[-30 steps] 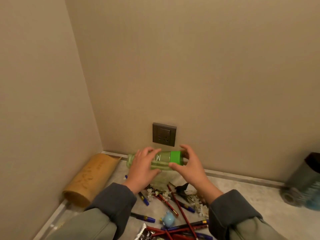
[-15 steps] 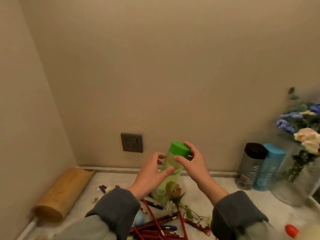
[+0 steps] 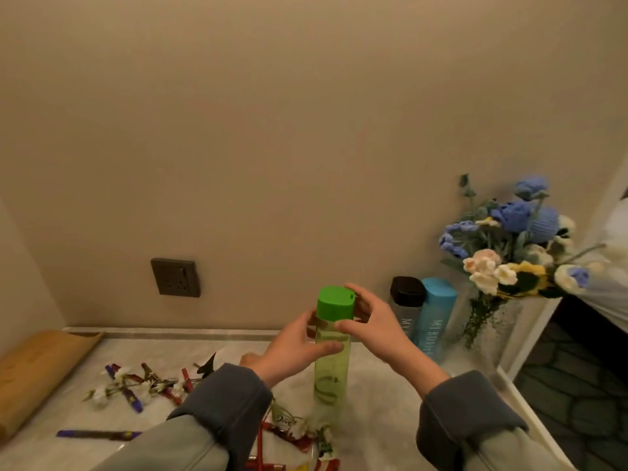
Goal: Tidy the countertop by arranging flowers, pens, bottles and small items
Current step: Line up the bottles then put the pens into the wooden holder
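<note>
- A green bottle [image 3: 331, 355] is gripped upright mid-counter by the left hand [image 3: 294, 348] and right hand [image 3: 372, 331].
- Bare counter [image 3: 384, 406] is seen rightward, up to the blue bottle [image 3: 435, 317] and the edge.
- Pens [image 3: 131, 397] are scattered leftward.

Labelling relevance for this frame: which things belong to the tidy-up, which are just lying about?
Job: green bottle held upright in left hand and right hand; black-capped bottle; blue bottle; bouquet; scattered pens and flower stems; snack wrappers; bamboo tube on its side.
Not job: wall socket; white cloth.
</note>
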`<state>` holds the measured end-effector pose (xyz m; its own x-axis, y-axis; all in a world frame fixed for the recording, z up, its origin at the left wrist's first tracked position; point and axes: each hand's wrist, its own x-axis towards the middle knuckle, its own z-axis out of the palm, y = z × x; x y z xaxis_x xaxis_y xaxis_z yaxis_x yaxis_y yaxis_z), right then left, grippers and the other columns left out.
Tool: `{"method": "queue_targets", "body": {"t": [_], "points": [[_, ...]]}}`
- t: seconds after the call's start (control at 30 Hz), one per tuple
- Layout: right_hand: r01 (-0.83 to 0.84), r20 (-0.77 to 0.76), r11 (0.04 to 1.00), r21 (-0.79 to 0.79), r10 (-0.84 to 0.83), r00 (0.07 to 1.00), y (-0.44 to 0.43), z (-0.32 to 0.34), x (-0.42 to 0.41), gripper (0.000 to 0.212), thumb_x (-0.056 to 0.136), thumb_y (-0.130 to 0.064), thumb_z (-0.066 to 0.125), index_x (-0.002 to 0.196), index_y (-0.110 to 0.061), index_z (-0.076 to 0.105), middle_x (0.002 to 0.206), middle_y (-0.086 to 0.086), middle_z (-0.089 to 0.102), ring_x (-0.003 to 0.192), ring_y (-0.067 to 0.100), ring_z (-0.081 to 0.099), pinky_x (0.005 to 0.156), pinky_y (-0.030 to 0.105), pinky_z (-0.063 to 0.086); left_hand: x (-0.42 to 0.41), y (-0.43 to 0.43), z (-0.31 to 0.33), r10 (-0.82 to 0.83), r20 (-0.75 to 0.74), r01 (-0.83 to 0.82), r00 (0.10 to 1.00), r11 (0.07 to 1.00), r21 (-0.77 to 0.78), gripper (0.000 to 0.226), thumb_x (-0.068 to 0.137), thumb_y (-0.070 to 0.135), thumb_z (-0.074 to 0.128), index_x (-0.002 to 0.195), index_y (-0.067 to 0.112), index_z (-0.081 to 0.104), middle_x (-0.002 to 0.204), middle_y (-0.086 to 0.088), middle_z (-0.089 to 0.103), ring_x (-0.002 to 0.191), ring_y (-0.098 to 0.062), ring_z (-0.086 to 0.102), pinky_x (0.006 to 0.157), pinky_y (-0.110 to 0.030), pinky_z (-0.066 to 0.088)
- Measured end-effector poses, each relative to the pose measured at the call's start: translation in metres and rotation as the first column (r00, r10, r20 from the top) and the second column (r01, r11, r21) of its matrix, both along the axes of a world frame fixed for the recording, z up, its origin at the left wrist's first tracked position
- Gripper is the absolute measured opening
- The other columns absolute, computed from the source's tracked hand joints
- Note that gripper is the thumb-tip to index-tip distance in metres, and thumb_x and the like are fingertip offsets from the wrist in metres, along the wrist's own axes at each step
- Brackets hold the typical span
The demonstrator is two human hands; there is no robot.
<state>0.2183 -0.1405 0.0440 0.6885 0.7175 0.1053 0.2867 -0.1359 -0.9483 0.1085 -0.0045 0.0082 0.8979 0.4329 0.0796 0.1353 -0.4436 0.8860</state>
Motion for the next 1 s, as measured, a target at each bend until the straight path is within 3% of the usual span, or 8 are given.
{"method": "queue_targets", "body": {"t": [0.2, 0.33, 0.4, 0.47, 0.6, 0.73, 0.87, 1.0], "points": [[-0.035, 0.081, 0.998, -0.05, 0.039, 0.996, -0.019, 0.0, 0.031, 0.086, 0.073, -0.006, 0.078, 0.147, -0.024, 0.038, 0.131, -0.006, 0.058, 0.121, 0.007, 0.055, 0.101, 0.027, 0.048, 0.035, -0.022, -0.011, 0.109, 0.043, -0.108, 0.993, 0.994, -0.032, 0.075, 0.064, 0.042, 0.085, 0.129, 0.033, 0.049, 0.114, 0.019, 0.063, 0.102, 0.0, 0.059, 0.091, -0.032, 0.052], [0.004, 0.151, 0.997, -0.081, 0.009, 0.988, -0.035, -0.001, 0.054, 0.074, 0.077, -0.004, 0.073, 0.144, -0.018, 0.044, 0.13, -0.005, 0.059, 0.119, 0.007, 0.056, 0.103, 0.031, 0.048, 0.06, -0.031, -0.022, 0.16, 0.053, -0.158, 0.986, 0.987, -0.042, 0.08, 0.061, 0.043, 0.087, 0.13, 0.032, 0.047, 0.118, 0.017, 0.062, 0.107, -0.003, 0.058, 0.093, -0.033, 0.05], [0.058, 0.176, 0.995, -0.084, -0.042, 0.983, -0.044, -0.004, 0.067, 0.056, 0.081, -0.002, 0.067, 0.133, -0.019, 0.055, 0.121, -0.005, 0.064, 0.11, 0.007, 0.062, 0.095, 0.027, 0.051, 0.073, -0.032, -0.029, 0.188, 0.059, -0.185, 0.98, 0.981, -0.054, 0.08, 0.062, 0.038, 0.088, 0.131, 0.028, 0.047, 0.119, 0.014, 0.061, 0.109, -0.007, 0.058, 0.095, -0.034, 0.048], [0.114, 0.171, 0.989, -0.093, -0.097, 0.981, -0.052, -0.009, 0.079, 0.035, 0.084, 0.001, 0.058, 0.108, -0.022, 0.067, 0.102, -0.005, 0.071, 0.09, 0.004, 0.067, 0.077, 0.02, 0.053, 0.085, -0.033, -0.034, 0.21, 0.059, -0.206, 0.976, 0.976, -0.071, 0.079, 0.064, 0.035, 0.088, 0.132, 0.026, 0.048, 0.118, 0.013, 0.061, 0.11, -0.009, 0.058, 0.096, -0.034, 0.047], [0.118, 0.069, 0.97, -0.212, -0.105, 0.992, -0.062, -0.023, 0.102, 0.033, 0.086, 0.005, 0.046, 0.081, -0.019, 0.069, 0.076, 0.002, 0.072, 0.063, 0.008, 0.067, 0.057, 0.018, 0.049, 0.108, -0.036, -0.037, 0.228, 0.06, -0.223, 0.972, 0.972, -0.079, 0.076, 0.068, 0.032, 0.087, 0.132, 0.025, 0.047, 0.119, 0.013, 0.06, 0.11, -0.009, 0.056, 0.093, -0.03, 0.045], [0.078, 0.047, 0.947, -0.311, -0.067, 0.997, -0.066, -0.043, 0.117, 0.034, 0.088, 0.003, 0.046, 0.077, -0.021, 0.068, 0.074, 0.0, 0.071, 0.063, 0.008, 0.065, 0.052, 0.014, 0.045, 0.126, -0.041, -0.037, 0.216, 0.063, -0.211, 0.974, 0.974, -0.083, 0.069, 0.071, 0.027, 0.085, 0.127, 0.031, 0.046, 0.114, 0.017, 0.056, 0.108, -0.008, 0.052, 0.089, -0.03, 0.045], [0.028, 0.018, 0.92, -0.391, -0.023, 1.0, -0.066, -0.058, 0.126, 0.036, 0.088, 0.0, 0.047, 0.075, -0.028, 0.066, 0.078, -0.003, 0.071, 0.068, 0.007, 0.065, 0.056, 0.016, 0.045, 0.137, -0.043, -0.039, 0.214, 0.046, -0.212, 0.976, 0.976, -0.039, 0.075, 0.072, 0.025, 0.084, 0.136, 0.021, 0.046, 0.125, 0.003, 0.057, 0.113, -0.014, 0.053, 0.097, -0.039, 0.047], [-0.019, -0.008, 0.897, -0.443, 0.017, 1.0, -0.065, -0.069, 0.128, 0.023, 0.089, -0.005, 0.055, 0.09, -0.023, 0.069, 0.08, -0.005, 0.07, 0.072, 0.008, 0.065, 0.052, 0.015, 0.044, 0.14, -0.042, -0.043, 0.218, 0.038, -0.216, 0.975, 0.976, -0.035, 0.076, 0.073, 0.027, 0.084, 0.137, 0.02, 0.045, 0.126, 0.001, 0.059, 0.113, -0.016, 0.055, 0.099, -0.039, 0.046]]}}
